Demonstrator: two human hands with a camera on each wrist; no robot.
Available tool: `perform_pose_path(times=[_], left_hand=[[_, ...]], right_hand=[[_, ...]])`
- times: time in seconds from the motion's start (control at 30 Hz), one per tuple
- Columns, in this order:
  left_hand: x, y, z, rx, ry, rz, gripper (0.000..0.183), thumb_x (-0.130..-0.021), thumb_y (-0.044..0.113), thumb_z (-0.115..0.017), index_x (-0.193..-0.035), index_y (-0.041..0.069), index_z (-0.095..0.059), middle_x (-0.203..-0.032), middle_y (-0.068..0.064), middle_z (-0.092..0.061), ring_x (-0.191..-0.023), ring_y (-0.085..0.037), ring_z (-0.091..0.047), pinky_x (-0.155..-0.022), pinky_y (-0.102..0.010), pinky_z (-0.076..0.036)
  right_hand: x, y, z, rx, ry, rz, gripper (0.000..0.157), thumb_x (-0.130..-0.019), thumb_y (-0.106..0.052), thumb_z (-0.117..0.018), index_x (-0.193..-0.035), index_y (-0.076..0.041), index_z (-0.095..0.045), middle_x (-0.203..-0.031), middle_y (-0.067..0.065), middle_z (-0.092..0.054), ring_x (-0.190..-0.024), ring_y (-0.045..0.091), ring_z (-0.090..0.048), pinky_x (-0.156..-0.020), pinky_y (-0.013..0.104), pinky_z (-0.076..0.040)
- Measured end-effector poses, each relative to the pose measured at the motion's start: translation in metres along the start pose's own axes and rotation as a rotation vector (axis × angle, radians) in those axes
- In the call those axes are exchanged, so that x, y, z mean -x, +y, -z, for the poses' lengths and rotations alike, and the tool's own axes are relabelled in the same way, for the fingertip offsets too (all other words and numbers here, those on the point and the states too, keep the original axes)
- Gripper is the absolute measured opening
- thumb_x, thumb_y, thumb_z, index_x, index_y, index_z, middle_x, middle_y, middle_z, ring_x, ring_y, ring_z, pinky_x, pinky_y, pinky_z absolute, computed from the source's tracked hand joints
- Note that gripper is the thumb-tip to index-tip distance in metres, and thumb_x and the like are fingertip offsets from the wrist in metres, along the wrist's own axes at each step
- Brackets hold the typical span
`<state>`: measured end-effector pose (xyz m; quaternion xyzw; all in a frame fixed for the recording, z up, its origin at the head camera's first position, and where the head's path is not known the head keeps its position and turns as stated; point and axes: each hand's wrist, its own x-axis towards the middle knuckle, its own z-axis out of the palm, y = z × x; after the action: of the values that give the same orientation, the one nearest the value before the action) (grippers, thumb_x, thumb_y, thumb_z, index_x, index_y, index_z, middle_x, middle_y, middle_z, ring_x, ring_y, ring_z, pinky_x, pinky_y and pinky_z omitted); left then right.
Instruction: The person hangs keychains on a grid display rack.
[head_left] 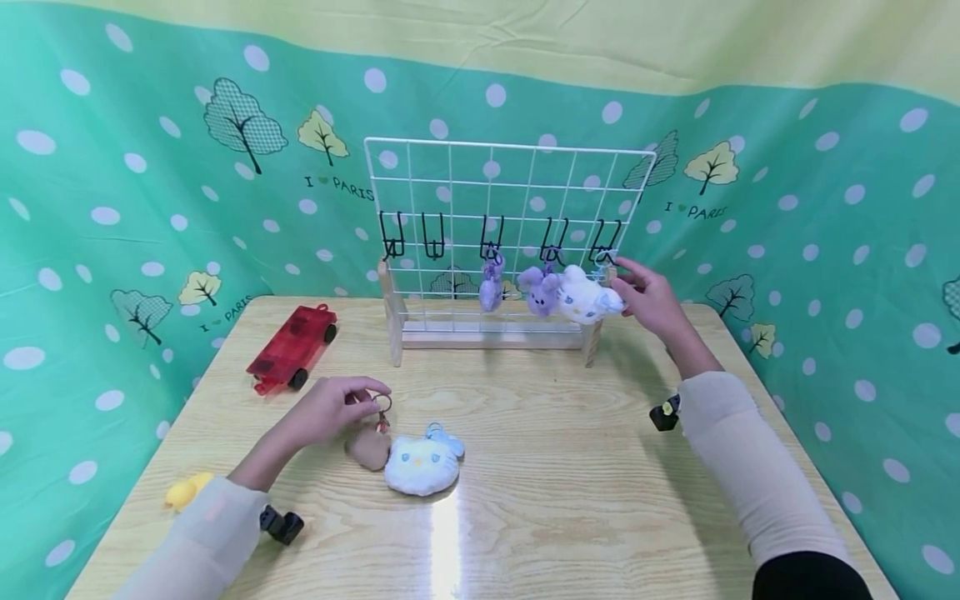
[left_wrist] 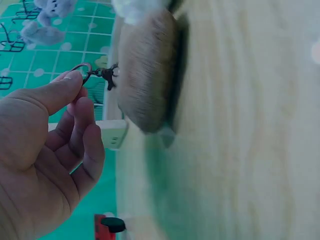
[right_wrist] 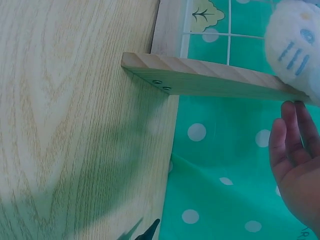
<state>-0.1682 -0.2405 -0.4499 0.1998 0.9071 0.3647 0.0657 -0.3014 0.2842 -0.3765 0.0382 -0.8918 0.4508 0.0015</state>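
My left hand (head_left: 330, 410) pinches the metal ring of a brown furry keychain (head_left: 369, 448) between thumb and fingertips; the plush hangs low over the table, beside a white cat-face plush keychain (head_left: 422, 465) with a blue bow. At the rack's right end, my right hand (head_left: 651, 302) holds a second white cat plush keychain (head_left: 581, 297) near its light blue ring, by the rightmost black hook (head_left: 604, 243). That plush is tilted sideways. In the right wrist view, thumb and index finger are out of frame. Two purple plush keychains (head_left: 491, 287) (head_left: 539, 292) hang from neighbouring hooks.
A white wire grid rack (head_left: 450, 179) on wooden feet (head_left: 393, 312) stands at the table's back, with two more hooks (head_left: 432, 242) on its left. A red toy car (head_left: 294, 348) lies at back left. Near the left sleeve is a yellow object (head_left: 187, 492).
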Motion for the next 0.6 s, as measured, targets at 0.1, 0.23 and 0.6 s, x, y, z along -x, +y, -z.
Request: perform_pose_path(times=[0.1, 0.23, 0.6], left_hand=[[-0.004, 0.005, 0.004, 0.000, 0.026, -0.020, 0.023, -0.095, 0.013, -0.072, -0.118, 0.012, -0.074, -0.084, -0.004, -0.073, -0.068, -0.007, -0.058, -0.055, -0.022, -0.051], [-0.011, 0.012, 0.009, 0.008, 0.059, -0.033, 0.024, -0.095, 0.013, -0.072, -0.118, 0.010, -0.074, -0.085, -0.008, -0.073, -0.064, -0.007, -0.057, -0.053, -0.022, -0.050], [-0.030, 0.038, 0.024, 0.004, 0.135, -0.018, 0.026, -0.097, 0.017, -0.071, -0.122, 0.015, -0.073, -0.084, 0.000, -0.072, -0.064, -0.020, -0.063, -0.053, -0.025, -0.052]], right_hand=[[0.000, 0.000, 0.000, -0.004, 0.003, -0.004, 0.063, -0.102, -0.056, -0.049, -0.159, -0.035, -0.033, -0.150, 0.015, -0.051, -0.111, 0.029, -0.059, -0.092, 0.046, -0.059], [-0.001, 0.000, -0.001, -0.009, 0.000, 0.004, 0.064, -0.102, -0.056, -0.049, -0.160, -0.034, -0.033, -0.151, 0.016, -0.051, -0.112, 0.030, -0.058, -0.095, 0.054, -0.057], [-0.002, 0.003, -0.001, -0.013, -0.002, 0.011, 0.063, -0.103, -0.055, -0.050, -0.160, -0.034, -0.033, -0.148, 0.016, -0.053, -0.109, 0.029, -0.059, -0.094, 0.053, -0.058]])
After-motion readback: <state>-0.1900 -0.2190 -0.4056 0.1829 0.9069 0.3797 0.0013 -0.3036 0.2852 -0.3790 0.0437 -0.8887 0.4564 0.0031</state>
